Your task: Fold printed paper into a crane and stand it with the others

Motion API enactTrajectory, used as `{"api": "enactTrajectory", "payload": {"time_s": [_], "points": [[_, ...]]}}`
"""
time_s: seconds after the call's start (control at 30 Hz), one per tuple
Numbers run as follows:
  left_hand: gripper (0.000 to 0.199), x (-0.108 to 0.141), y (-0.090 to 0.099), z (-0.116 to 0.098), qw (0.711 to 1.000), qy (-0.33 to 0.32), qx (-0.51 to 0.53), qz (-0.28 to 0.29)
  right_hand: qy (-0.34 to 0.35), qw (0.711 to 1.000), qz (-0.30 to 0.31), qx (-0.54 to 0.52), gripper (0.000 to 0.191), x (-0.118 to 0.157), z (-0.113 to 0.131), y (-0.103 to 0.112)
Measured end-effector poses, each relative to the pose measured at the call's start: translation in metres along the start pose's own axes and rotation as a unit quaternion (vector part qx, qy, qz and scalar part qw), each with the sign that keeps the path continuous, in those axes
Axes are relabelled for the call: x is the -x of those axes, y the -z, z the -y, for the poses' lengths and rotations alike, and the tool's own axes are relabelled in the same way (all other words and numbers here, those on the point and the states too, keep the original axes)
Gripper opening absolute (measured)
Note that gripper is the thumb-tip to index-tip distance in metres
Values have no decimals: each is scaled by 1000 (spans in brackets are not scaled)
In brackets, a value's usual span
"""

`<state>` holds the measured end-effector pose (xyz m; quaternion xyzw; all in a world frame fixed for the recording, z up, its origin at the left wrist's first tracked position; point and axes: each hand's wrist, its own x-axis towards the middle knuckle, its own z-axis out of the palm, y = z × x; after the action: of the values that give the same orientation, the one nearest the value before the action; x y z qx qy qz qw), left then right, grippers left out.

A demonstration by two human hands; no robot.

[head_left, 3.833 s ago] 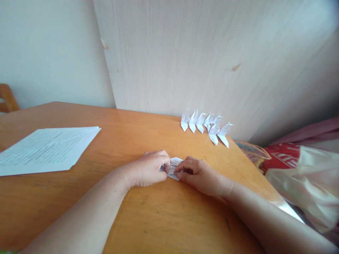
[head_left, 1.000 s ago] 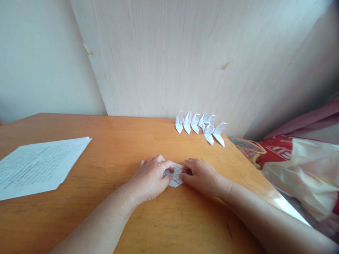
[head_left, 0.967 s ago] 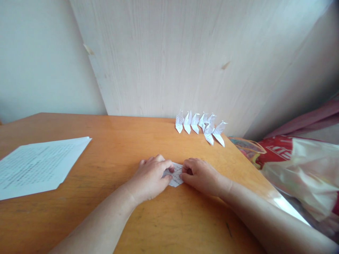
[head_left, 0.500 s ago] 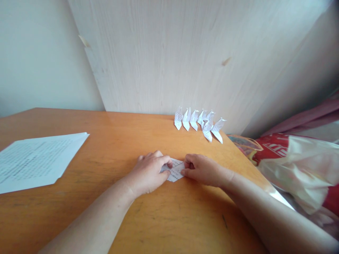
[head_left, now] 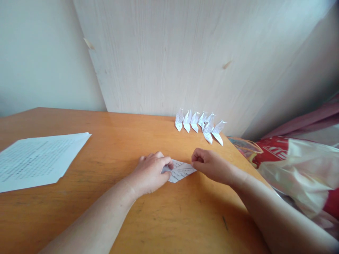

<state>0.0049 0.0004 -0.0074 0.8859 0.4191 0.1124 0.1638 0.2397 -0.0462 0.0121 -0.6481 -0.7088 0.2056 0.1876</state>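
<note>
Left hand pins folded printed paper, right hand pinches tip; light, creasable, likely tears if yanked; best held by edges.

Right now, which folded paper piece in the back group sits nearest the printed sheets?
The leftmost folded piece, at the row's end; every other one sits farther right.

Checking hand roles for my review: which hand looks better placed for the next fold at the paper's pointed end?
Probably the right hand: it is at the pointed end of the folded paper, while the left hand rests on the opposite end.
</note>
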Motion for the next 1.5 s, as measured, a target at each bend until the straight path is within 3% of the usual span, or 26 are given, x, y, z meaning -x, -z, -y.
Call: {"api": "enactTrajectory", "payload": {"time_s": [0.13, 0.27, 0.43, 0.6, 0.83, 1.27, 1.5], "points": [[20, 1, 1, -1, 1000, -3, 3, -4, 140, 989, -53, -21, 19, 14, 20, -7], [18, 2, 1, -1, 1000, -8, 2, 0, 206, 978, -15, 24, 30, 30, 41, -18], [18, 1, -2, 1, 1000, -7, 0, -8, 189, 973, 21, 130, 52, 35, 47, -34], [17, 1, -2, 1, 1000, -10, 9, -16, 206, 955, -8, 216, 61, 35, 41, -46], [16, 1, 0, -1, 1000, 1, 10, -14, 161, 958, 26, 237, 34, 34, 40, -53], [22, 2, 10, 11, 995, 7, 92, 24, 147, 953, 49, 261, 40, 32, 45, -48], [22, 4, 16, 19, 993, -33, 92, 60, 148, 952, 52, 262, 36, 32, 45, -46]]}}
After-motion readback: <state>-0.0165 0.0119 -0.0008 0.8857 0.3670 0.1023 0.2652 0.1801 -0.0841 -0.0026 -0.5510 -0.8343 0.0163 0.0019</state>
